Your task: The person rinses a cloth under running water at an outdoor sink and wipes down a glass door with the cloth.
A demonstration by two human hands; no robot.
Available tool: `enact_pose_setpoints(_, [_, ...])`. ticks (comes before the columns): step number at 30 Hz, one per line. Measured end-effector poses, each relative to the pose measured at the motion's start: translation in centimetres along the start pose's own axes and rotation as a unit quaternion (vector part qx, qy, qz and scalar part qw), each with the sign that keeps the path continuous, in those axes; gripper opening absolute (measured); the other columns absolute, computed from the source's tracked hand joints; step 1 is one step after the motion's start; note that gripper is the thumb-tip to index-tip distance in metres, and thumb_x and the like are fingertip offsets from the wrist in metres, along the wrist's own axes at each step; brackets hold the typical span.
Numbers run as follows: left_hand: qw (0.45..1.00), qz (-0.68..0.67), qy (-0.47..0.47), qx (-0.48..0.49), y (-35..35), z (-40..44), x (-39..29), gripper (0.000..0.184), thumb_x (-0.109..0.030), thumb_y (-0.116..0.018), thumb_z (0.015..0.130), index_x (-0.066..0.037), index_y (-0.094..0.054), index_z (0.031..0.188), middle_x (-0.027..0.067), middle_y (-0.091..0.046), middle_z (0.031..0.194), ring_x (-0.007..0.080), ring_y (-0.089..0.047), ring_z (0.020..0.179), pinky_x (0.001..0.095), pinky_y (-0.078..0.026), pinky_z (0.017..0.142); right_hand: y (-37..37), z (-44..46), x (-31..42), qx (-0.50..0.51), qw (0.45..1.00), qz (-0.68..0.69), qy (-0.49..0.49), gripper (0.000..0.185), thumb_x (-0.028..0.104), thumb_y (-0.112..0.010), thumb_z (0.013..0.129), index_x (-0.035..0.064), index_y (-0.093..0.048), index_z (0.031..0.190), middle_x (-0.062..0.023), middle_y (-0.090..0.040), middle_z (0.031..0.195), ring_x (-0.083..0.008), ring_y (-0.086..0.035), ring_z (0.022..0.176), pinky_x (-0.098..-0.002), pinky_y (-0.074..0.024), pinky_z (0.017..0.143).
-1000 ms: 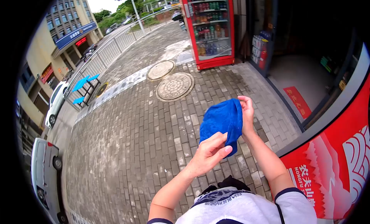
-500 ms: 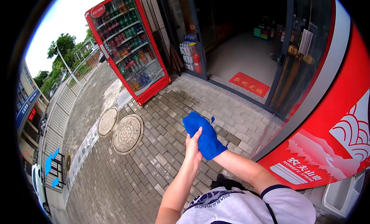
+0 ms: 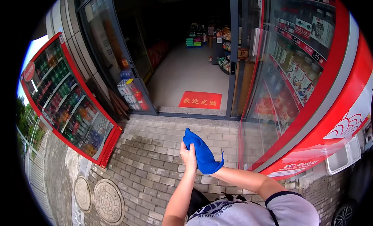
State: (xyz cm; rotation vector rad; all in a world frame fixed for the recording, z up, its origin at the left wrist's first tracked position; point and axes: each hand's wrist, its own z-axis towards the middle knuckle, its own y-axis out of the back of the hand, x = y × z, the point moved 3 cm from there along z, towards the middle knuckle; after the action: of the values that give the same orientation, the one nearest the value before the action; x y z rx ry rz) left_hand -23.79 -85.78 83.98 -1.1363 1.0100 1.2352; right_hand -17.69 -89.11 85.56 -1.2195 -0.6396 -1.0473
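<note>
A blue cloth (image 3: 204, 154) covers my right hand and reaches down to the wrist, with a loose bit sticking out at its right edge. Because of the cloth, the fingers of my right hand are hidden. My left hand (image 3: 189, 156) is closed on the cloth from the left side, its thumb lying along the blue fabric. Both hands are close together in front of my body, over the grey paving.
An open doorway with a red mat (image 3: 200, 100) lies ahead. One drinks fridge (image 3: 72, 105) stands at the left, a larger red one (image 3: 330, 109) at the right beside a white bin (image 3: 342, 158). Manhole covers (image 3: 108, 201) are at the lower left.
The view has swung right from the street to the doorway. The blue cloth, earlier held up between both hands, now covers my right hand, with my left hand gripping it.
</note>
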Motion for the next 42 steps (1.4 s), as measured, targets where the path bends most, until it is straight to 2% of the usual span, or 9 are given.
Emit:
enact_pose_setpoints(10, [0.963, 0.096, 0.079, 0.237, -2.3, 21.3, 1.6, 0.044, -0.037, -0.054, 0.085, -0.012, -0.044, 0.12, 0.0042, -0.047, 0.101, 0.0152, -0.046, 0.094, 0.031, -0.038, 0.084, 3.1, 18.8, 8.4, -0.078, 0.899, -0.432, -0.016, 0.046, 0.003, -0.046, 0.086, 0.0035, -0.034, 0.131, -0.0084, -0.047, 0.122, -0.0161, -0.049, 0.105, -0.0274, -0.0406, 0.088])
enact_pose_setpoints(13, [0.89, -0.252, 0.236, 0.299, -6.2, 23.1, 2.5, 0.032, -0.033, -0.05, 0.088, -0.015, -0.048, 0.114, 0.004, -0.048, 0.101, 0.0166, -0.046, 0.096, 0.0325, -0.04, 0.085, 3.6, 21.5, 6.1, -0.06, 0.956, -0.261, 0.117, 0.039, 0.015, -0.045, 0.088, 0.0099, -0.039, 0.127, -0.0129, -0.046, 0.121, -0.0239, -0.049, 0.105, -0.0274, -0.0383, 0.088])
enact_pose_setpoints(15, [0.699, -0.509, 0.386, 0.323, -9.5, 24.3, 2.8, 0.031, -0.034, -0.048, 0.088, -0.013, -0.049, 0.111, 0.0049, -0.049, 0.1, 0.0181, -0.047, 0.092, 0.0338, -0.041, 0.083, 4.7, 25.1, 1.1, 0.093, 0.645, -0.73, 0.205, 0.047, 0.029, -0.045, 0.088, 0.0153, -0.035, 0.132, -0.0135, -0.046, 0.119, -0.0303, -0.039, 0.11, -0.0432, -0.0273, 0.094])
enact_pose_setpoints(17, [0.689, -0.487, 0.392, 0.367, -12.3, 26.3, 2.9, 0.029, -0.033, -0.05, 0.085, -0.012, -0.05, 0.107, 0.0056, -0.05, 0.097, 0.0186, -0.048, 0.09, 0.0342, -0.041, 0.08, 6.8, 28.3, 2.8, 0.117, 0.682, -0.716, 0.094, 0.045, 0.039, -0.043, 0.088, 0.0134, -0.041, 0.126, -0.0139, -0.045, 0.119, -0.03, -0.041, 0.109, -0.0435, -0.03, 0.092])
enact_pose_setpoints(21, [0.838, -0.11, 0.051, 0.532, -18.0, 29.9, 1.4, 0.026, -0.03, -0.053, 0.081, -0.011, -0.052, 0.098, 0.007, -0.052, 0.091, 0.0197, -0.05, 0.087, 0.0351, -0.041, 0.075, 15.5, 33.5, 4.7, 0.032, 0.721, -0.686, -0.089, 0.062, 0.061, -0.049, 0.077, 0.0086, -0.052, 0.11, -0.0203, -0.057, 0.095, -0.036, -0.054, 0.093, -0.044, -0.0415, 0.081])
enact_pose_setpoints(26, [0.667, 0.211, -0.444, 0.559, -27.6, 34.6, -4.1, 0.022, -0.028, -0.057, 0.075, -0.01, -0.055, 0.087, 0.0087, -0.055, 0.083, 0.021, -0.052, 0.082, 0.0361, -0.042, 0.068, 22.7, 40.2, 8.4, -0.012, 0.741, -0.668, -0.069, 0.06, 0.06, -0.05, 0.077, 0.0048, -0.06, 0.096, -0.0207, -0.058, 0.097, -0.036, -0.055, 0.093, -0.0397, -0.0429, 0.081])
enact_pose_setpoints(31, [0.629, 0.152, -0.538, 0.54, -39.1, 42.1, -7.6, 0.019, -0.025, -0.061, 0.069, -0.009, -0.056, 0.077, 0.009, -0.056, 0.075, 0.0233, -0.054, 0.076, 0.0365, -0.042, 0.066, 39.6, 50.1, 13.3, -0.144, 0.963, -0.152, -0.171, 0.037, 0.037, -0.059, 0.082, 0.0002, -0.062, 0.088, -0.0097, -0.062, 0.073, -0.0122, -0.057, 0.059, -0.024, -0.0427, 0.05])
enact_pose_setpoints(35, [0.632, 0.219, -0.534, 0.516, -45.0, 49.1, -10.3, 0.017, -0.025, -0.06, 0.069, -0.011, -0.055, 0.076, 0.008, -0.055, 0.078, 0.0245, -0.052, 0.075, 0.0356, -0.041, 0.07, 53.1, 52.8, 12.8, -0.364, 0.894, 0.255, -0.044, 0.02, 0.02, -0.052, 0.084, 0.0016, -0.059, 0.084, -0.0102, -0.063, 0.079, -0.0153, -0.054, 0.056, -0.0245, -0.0438, 0.051])
enact_pose_setpoints(42, [0.653, 0.124, -0.694, 0.277, -57.6, 63.7, -14.1, 0.018, -0.024, -0.058, 0.071, -0.01, -0.054, 0.081, 0.0087, -0.053, 0.082, 0.0245, -0.052, 0.078, 0.0344, -0.041, 0.069, 56.2, 54.0, 14.4, -0.37, 0.922, 0.111, -0.026, 0.016, 0.015, -0.051, 0.085, 0.0016, -0.058, 0.091, -0.0096, -0.062, 0.084, -0.0173, -0.058, 0.06, -0.0269, -0.0466, 0.054])
